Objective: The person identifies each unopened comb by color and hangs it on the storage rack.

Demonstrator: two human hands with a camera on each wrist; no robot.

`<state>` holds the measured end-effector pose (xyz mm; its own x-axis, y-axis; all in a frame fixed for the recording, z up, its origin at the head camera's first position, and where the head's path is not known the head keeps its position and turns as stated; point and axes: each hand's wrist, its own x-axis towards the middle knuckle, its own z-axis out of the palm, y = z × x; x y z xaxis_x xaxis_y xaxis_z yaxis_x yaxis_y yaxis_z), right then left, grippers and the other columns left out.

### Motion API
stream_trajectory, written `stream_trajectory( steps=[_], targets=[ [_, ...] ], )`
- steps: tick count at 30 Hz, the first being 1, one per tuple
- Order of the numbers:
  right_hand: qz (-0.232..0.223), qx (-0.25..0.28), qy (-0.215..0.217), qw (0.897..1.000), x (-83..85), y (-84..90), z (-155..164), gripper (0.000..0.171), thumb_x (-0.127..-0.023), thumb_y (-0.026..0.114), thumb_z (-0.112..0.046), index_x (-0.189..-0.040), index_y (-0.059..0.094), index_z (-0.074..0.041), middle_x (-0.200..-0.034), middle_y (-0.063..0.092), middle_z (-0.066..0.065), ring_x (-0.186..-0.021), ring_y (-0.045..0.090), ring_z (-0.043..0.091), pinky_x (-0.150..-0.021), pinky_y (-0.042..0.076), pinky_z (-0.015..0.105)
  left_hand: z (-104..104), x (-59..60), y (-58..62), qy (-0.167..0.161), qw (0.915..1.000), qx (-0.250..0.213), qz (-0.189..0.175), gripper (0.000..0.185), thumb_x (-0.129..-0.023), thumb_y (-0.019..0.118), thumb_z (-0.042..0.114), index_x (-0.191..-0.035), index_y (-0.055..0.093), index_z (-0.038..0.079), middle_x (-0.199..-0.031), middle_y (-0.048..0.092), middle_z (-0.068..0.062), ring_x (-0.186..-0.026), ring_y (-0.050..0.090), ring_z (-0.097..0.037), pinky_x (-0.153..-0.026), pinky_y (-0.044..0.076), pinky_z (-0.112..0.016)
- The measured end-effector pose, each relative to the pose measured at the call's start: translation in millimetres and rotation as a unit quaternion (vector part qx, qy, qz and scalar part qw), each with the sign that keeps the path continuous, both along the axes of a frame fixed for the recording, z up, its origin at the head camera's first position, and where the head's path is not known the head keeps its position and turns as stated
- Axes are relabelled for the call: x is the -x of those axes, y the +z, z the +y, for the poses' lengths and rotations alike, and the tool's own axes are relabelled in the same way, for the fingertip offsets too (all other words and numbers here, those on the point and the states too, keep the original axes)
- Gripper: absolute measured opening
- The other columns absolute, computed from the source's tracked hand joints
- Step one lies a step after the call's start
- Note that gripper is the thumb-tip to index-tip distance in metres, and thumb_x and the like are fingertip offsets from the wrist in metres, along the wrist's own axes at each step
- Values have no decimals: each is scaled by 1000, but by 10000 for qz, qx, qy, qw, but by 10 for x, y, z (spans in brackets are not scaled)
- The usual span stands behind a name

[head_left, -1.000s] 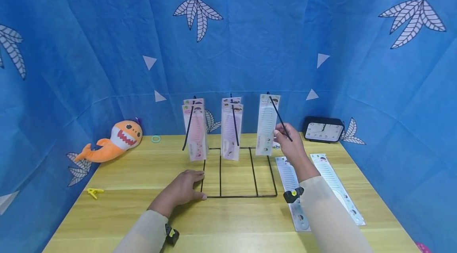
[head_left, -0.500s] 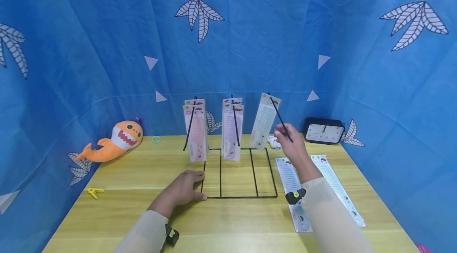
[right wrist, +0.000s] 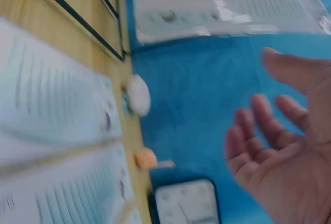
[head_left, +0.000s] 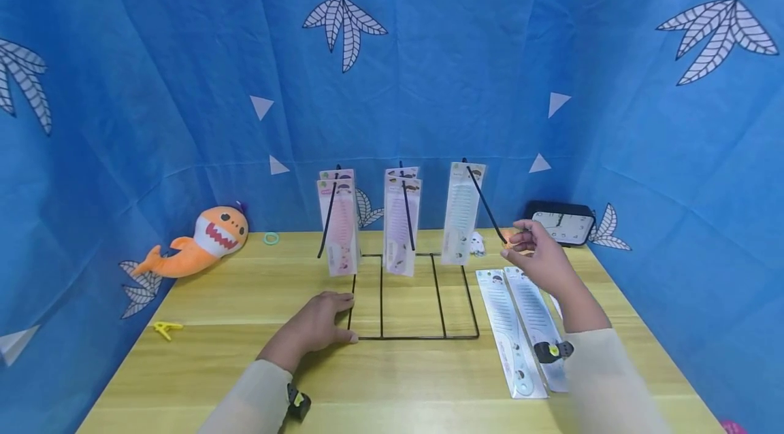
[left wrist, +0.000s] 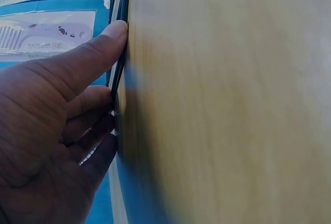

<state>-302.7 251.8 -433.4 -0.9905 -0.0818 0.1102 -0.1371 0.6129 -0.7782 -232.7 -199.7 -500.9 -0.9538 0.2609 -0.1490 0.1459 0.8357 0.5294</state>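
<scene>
A black wire rack point(head_left: 412, 337) stands on the wooden table point(head_left: 416, 379), with three slanted hooks. Each hook carries packaged combs: pink packs point(head_left: 339, 226), lilac packs point(head_left: 401, 223) and one white pack point(head_left: 462, 213). My left hand point(head_left: 333, 317) lies flat on the rack's front left corner; in the left wrist view the left hand point(left wrist: 111, 79) has its thumb against the wire point(left wrist: 122, 38). My right hand point(head_left: 520, 240) hovers just right of the right hook's tip point(head_left: 503, 239). In the right wrist view the right hand point(right wrist: 264, 76) has relaxed fingers and holds nothing.
More white comb packs point(head_left: 517, 325) lie flat right of the rack. A black clock point(head_left: 563, 224) leans at the back right. An orange shark plush point(head_left: 196, 243), a green ring point(head_left: 270, 238) and a yellow clip point(head_left: 164, 330) sit on the left. Blue cloth walls surround the table.
My right hand has let go of the right hook and drawn back to the right. The white comb pack swung and now hangs straight. The left hand has not moved.
</scene>
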Motion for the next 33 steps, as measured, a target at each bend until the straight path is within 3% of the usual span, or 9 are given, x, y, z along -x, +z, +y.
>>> stream_trajectory(
  steps=[5,9,12,19,27,33],
  targets=[
    [-502,-926,-329,9939,-178,54,290,75,-103,75,-27,-160,36,3,-146,56,31,-136,55,51,-107,58,63,4,10,-2,25,10000,15,-23,79,-89,93,34,-156,60,6,-167,52,-13,-158,43,-41,-132,38,-58],
    [-1079,-1297,-693,9832,-282,54,560,81,-102,77,-31,-158,34,7,-151,50,37,-136,52,57,-102,57,67,6,16,-3,16,10000,-7,-31,79,-89,93,33,-156,60,6,-167,52,-14,-158,43,-42,-131,38,-58],
    [-1450,-1392,-894,9755,-314,9,752,82,-100,78,-33,-156,35,10,-152,45,41,-132,51,59,-100,54,67,7,19,0,40,10000,12,-27,79,-89,93,33,-155,60,6,-167,52,-14,-158,43,-42,-131,38,-58],
    [-1894,-1489,-914,9662,-347,-208,1088,83,-94,84,-35,-146,42,15,-142,47,47,-123,54,59,-99,53,68,20,8,20,28,10000,15,-63,78,-90,92,34,-156,60,6,-167,52,-14,-158,42,-41,-132,38,-58],
    [-2625,-1748,-1040,9432,-440,-371,1154,87,-94,86,-34,-144,40,18,-130,54,42,-112,56,50,-98,53,64,10,10,16,36,9999,34,-98,79,-89,93,33,-155,60,6,-167,52,-13,-159,42,-41,-132,37,-58],
    [-2712,-1826,-927,9405,-476,-465,1148,80,-91,89,-32,-136,45,18,-112,62,31,-99,61,40,-82,56,47,3,8,2,42,9999,35,-92,79,-89,93,33,-156,60,6,-167,52,-13,-158,42,-42,-132,37,-59]
  ],
)
